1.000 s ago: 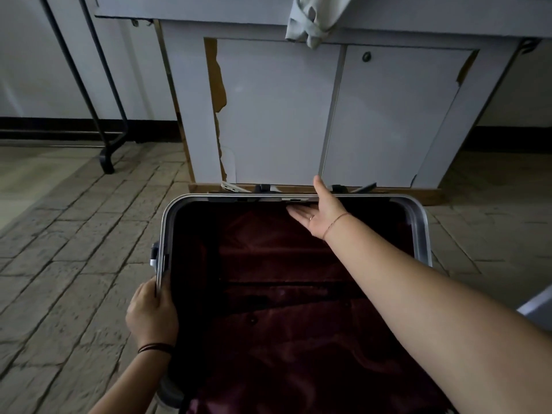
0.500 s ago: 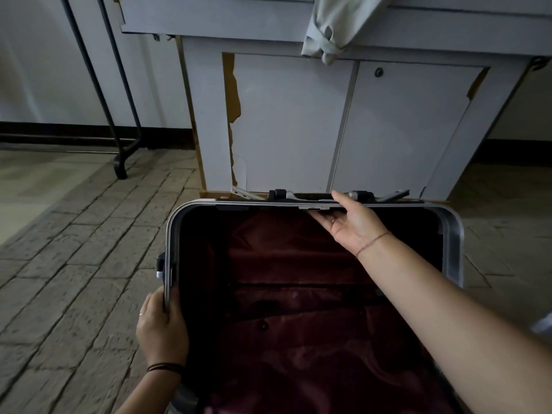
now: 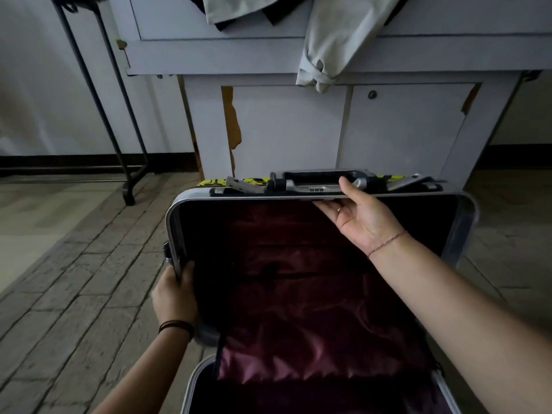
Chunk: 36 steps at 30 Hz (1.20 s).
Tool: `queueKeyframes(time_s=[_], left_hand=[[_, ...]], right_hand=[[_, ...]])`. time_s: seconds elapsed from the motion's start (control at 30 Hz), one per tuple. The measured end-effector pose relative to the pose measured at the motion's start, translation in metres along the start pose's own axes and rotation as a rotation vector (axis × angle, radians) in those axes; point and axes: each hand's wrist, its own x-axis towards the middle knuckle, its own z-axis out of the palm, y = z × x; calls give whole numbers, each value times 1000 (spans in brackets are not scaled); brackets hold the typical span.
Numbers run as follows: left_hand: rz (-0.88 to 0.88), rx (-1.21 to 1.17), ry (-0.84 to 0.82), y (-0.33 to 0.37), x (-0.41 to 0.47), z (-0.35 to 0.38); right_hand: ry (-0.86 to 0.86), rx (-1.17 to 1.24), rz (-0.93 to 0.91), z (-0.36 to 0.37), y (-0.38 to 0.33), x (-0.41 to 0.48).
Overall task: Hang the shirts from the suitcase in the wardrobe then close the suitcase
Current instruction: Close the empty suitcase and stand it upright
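The suitcase lid [image 3: 466,222], silver-rimmed with dark red lining, is tilted up in front of me. My right hand [image 3: 361,216] grips its far rim beside the handle and combination lock, thumb on top and fingers under the edge. My left hand [image 3: 176,297] grips the lid's left rim. The suitcase base [image 3: 197,380] shows at the bottom edge, with no shirts visible inside it. A pale shirt [image 3: 337,40] hangs out of the white wardrobe [image 3: 286,135] above.
A black metal stand [image 3: 119,121] rises at the left by the wall. The wardrobe's lower doors stand just behind the suitcase. Brick-patterned floor [image 3: 74,279] stretches left and right of the case.
The lid has risen and swung toward me, so its outer handle and lock now show. My right hand went from touching the far rim to gripping it. The left hand kept its hold.
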Motion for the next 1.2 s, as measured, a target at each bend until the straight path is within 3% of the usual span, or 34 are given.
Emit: queueKeyframes(time_s=[0.13,0.2,0.3,0.43,0.73,1.03,1.2], left_hand=[[-72,-93,-2,27,-37,-2],[-110,-389,-168,49,-70,-2],[-324,-817,-459,106,-93,-5],[-479,-1152,-593,154,-86,-2],[-739,-1270,-389,156,-137,-37],[-832,-997,-436,143,-198,-94],[-1026,-917,-494,121,-225,-113]], right_hand=[[-46,-37,-5,-5,13,-7],[-46,-50,-18,-9,16,-14],[-52,-81,-40,-12,22,-30],[-89,-155,-40,-19,27,-68],[43,-94,118,-11,26,-160],[283,76,313,12,31,-237],[384,79,410,10,44,-267]])
